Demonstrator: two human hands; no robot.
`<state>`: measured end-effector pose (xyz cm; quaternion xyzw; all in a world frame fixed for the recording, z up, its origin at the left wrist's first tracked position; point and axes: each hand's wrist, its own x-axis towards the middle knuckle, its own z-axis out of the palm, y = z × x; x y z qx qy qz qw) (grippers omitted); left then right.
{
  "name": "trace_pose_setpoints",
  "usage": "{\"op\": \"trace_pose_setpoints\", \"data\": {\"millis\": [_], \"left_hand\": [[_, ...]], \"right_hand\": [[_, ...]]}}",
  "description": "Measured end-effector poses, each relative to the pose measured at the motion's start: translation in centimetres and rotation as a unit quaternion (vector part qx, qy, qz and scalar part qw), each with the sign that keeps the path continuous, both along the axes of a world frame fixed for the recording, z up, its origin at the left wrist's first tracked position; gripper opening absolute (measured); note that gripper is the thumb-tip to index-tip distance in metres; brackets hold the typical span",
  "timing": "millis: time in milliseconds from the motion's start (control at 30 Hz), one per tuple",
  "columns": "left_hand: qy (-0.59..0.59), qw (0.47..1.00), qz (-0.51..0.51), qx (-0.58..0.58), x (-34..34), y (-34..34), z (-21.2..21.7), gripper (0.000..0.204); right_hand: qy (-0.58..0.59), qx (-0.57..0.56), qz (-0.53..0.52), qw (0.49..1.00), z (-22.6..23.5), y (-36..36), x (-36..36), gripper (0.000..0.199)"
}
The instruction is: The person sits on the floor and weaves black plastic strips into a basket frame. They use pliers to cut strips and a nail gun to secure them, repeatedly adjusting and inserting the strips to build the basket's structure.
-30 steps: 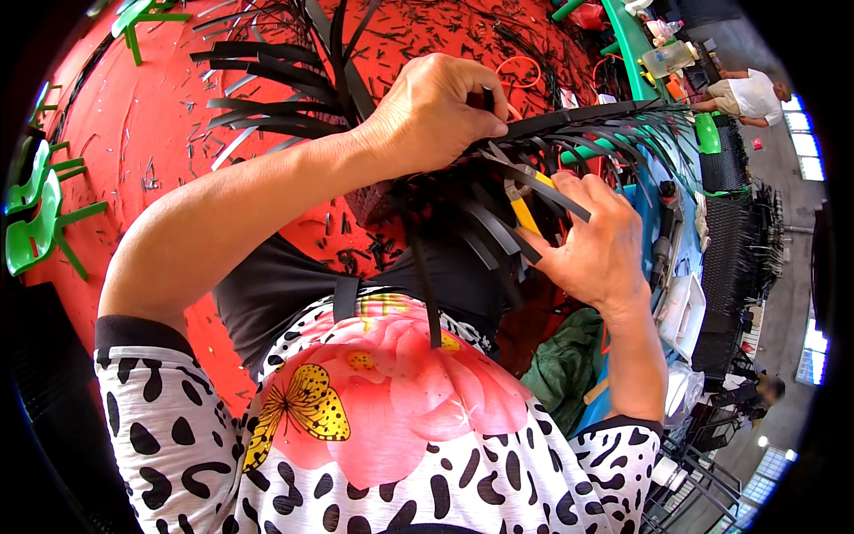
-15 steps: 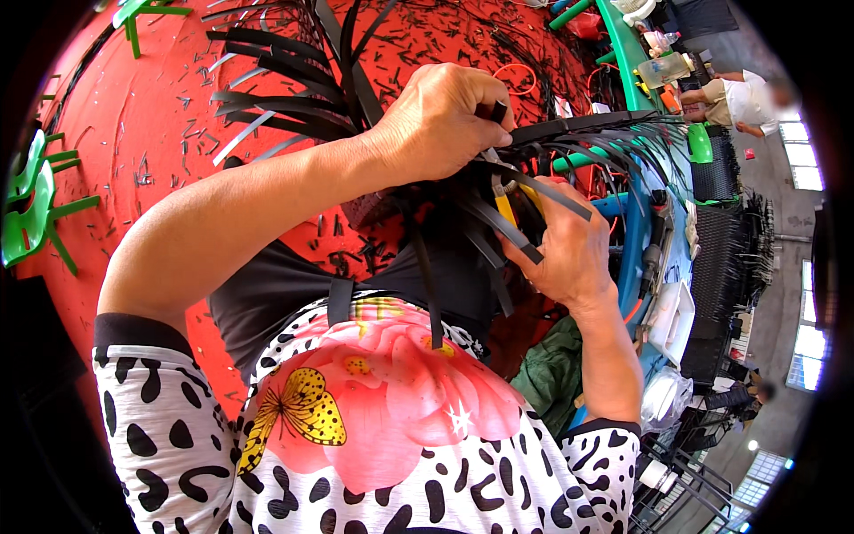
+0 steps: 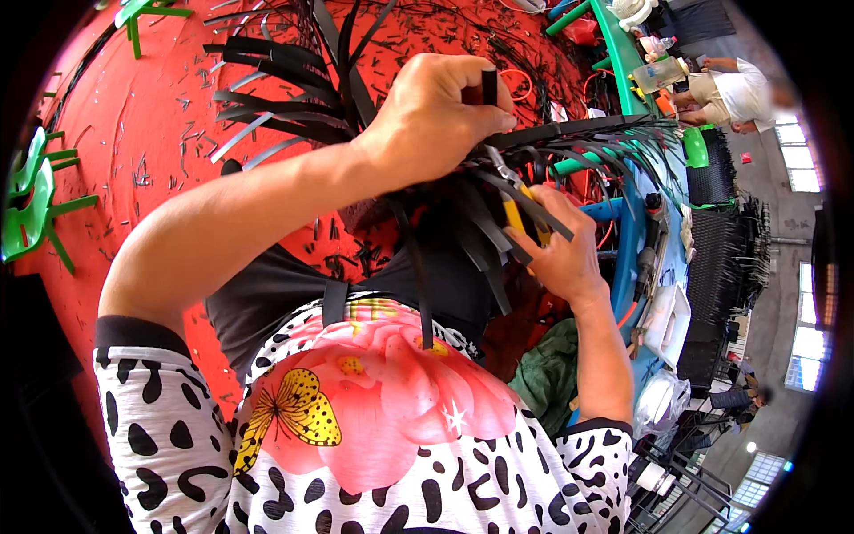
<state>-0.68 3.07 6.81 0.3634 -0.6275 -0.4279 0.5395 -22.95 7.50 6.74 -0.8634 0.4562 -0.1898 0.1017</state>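
Note:
Between thumb and fingers of my left hand (image 3: 436,116) is the end of a flat black strip (image 3: 489,87), standing up from the pinch. My right hand (image 3: 569,249) holds cutting pliers (image 3: 512,215) with yellow handles spread apart, their metal jaws near the work just below my left hand. A bundle of black flat strips (image 3: 285,76) lies over my lap, fanning out to the far left and to the right. Some strips (image 3: 480,227) hang down in front of my right hand. The middle of the bundle is hidden under my left hand and wrist.
Black offcuts (image 3: 351,262) litter the red floor (image 3: 169,222). Green plastic chairs (image 3: 40,209) stand at the left. At my right is a blue table (image 3: 636,258) with a white tray (image 3: 667,329). Another person (image 3: 738,98) is farther off at the right.
My left hand has moved slightly up and left, and more of the strip end shows. The pliers have drawn away from it, with their handles wider apart.

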Motion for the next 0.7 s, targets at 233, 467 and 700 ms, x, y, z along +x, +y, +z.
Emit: {"op": "trace_pose_setpoints", "data": {"millis": [233,467,700], "left_hand": [[-0.030,0.953,-0.295,0.055,5.9,7.5,1.1,0.009],[-0.295,0.951,-0.013,0.086,15.5,9.9,-8.5,0.011],[-0.660,0.697,0.278,0.023,33.9,8.7,-13.2,0.022]], "right_hand": [[-0.279,0.187,-0.093,0.937,-2.6,2.5,-4.1,0.061],[-0.308,0.171,-0.094,0.931,-4.6,5.1,-6.4,0.072],[-0.339,0.088,-0.071,0.934,-1.7,4.7,-7.9,0.081]]}}
